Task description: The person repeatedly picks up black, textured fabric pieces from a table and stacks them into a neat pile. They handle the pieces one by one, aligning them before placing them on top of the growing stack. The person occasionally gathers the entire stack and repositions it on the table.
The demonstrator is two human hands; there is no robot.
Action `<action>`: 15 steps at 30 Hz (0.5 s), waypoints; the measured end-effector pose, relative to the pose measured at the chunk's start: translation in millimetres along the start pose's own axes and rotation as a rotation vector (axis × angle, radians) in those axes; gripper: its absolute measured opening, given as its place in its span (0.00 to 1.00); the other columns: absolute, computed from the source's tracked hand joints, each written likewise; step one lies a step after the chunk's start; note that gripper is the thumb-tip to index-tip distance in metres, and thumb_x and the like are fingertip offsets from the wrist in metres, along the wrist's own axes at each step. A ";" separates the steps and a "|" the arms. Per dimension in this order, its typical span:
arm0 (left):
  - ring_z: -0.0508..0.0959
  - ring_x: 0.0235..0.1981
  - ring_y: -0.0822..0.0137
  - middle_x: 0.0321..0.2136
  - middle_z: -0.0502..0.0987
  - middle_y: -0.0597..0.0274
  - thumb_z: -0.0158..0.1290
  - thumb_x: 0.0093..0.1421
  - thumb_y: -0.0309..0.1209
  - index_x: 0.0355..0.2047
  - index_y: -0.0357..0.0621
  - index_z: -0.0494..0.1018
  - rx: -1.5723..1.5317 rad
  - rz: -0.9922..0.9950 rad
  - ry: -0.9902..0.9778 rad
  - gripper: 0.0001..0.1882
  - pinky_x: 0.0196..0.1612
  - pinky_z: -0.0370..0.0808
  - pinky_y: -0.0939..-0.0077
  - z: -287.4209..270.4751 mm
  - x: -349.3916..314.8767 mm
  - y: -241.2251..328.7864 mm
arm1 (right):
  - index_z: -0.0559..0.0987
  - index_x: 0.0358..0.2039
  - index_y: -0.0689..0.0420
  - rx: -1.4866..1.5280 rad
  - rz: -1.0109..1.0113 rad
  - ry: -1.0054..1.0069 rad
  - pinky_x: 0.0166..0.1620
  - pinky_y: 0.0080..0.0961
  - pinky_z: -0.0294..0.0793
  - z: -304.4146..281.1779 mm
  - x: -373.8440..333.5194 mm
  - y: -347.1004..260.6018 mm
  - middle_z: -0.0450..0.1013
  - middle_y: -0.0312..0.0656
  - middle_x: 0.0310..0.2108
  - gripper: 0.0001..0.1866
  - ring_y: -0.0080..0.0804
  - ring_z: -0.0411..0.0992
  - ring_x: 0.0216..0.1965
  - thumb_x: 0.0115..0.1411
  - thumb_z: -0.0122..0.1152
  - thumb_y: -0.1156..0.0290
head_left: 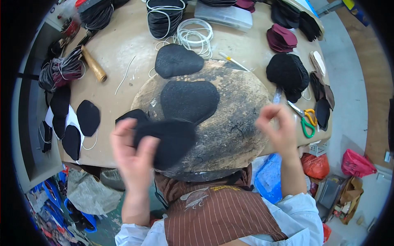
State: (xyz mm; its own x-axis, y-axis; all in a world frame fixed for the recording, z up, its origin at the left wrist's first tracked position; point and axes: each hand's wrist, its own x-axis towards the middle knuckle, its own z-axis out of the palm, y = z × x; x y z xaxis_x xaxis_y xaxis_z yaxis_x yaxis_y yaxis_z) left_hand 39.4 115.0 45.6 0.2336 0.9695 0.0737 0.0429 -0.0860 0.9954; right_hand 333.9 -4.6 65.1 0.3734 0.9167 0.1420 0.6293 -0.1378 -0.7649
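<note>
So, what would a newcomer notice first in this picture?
First, the round stained board in the middle, with black pieces lying on it. The left hand holds another black piece at its near edge, while the right hand is raised, blurred. Green scissors lie at the right.

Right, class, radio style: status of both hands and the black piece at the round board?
Left hand grips black fabric piece at edge of round wooden board. Right hand raised, fingers pinched, contents unclear. Two more black pieces lie beyond.

One head-worn fisheye camera looks steeply down, close over the worktable [123, 45].
</note>
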 end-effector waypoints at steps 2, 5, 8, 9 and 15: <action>0.67 0.55 0.60 0.52 0.67 0.53 0.61 0.52 0.22 0.52 0.37 0.64 0.290 0.103 0.204 0.28 0.59 0.64 0.65 -35.4 27.8 -9.5 | 0.77 0.38 0.60 -0.177 0.062 0.283 0.44 0.28 0.72 -28.7 28.0 32.7 0.74 0.44 0.35 0.15 0.33 0.74 0.38 0.51 0.69 0.70; 0.66 0.59 0.53 0.56 0.66 0.48 0.59 0.52 0.21 0.51 0.37 0.67 1.147 0.482 0.192 0.25 0.60 0.63 0.63 -30.1 41.3 0.2 | 0.77 0.40 0.59 -0.788 -0.108 0.556 0.52 0.34 0.67 -64.5 61.3 70.7 0.71 0.48 0.44 0.17 0.41 0.69 0.47 0.51 0.69 0.65; 0.67 0.58 0.54 0.55 0.69 0.53 0.62 0.46 0.24 0.49 0.43 0.71 1.028 0.510 -0.280 0.27 0.61 0.61 0.59 7.5 23.0 7.1 | 0.77 0.40 0.57 -1.143 -0.245 0.554 0.53 0.35 0.65 -41.3 74.3 68.8 0.72 0.50 0.43 0.16 0.44 0.68 0.47 0.52 0.68 0.66; 0.68 0.58 0.56 0.54 0.70 0.55 0.62 0.47 0.26 0.48 0.43 0.72 1.014 0.520 -0.365 0.25 0.61 0.61 0.58 21.8 19.3 7.5 | 0.76 0.40 0.58 -0.859 -0.302 0.461 0.49 0.32 0.67 -35.8 74.0 55.6 0.73 0.47 0.40 0.15 0.39 0.70 0.43 0.54 0.67 0.68; 0.76 0.48 0.56 0.44 0.78 0.54 0.59 0.52 0.27 0.39 0.39 0.77 0.928 0.584 -0.402 0.13 0.52 0.73 0.63 48.4 29.5 -14.9 | 0.75 0.41 0.61 0.361 0.217 -0.020 0.25 0.10 0.65 -18.6 56.6 12.3 0.74 0.31 0.31 0.12 0.11 0.68 0.26 0.57 0.63 0.75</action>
State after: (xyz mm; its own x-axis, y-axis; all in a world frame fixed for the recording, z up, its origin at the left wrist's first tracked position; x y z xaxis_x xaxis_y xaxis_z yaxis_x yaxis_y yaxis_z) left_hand 92.7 133.8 29.9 0.7357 0.5995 0.3151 0.4824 -0.7904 0.3776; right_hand 375.4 38.6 75.4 0.4554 0.8885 -0.0566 0.2564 -0.1918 -0.9474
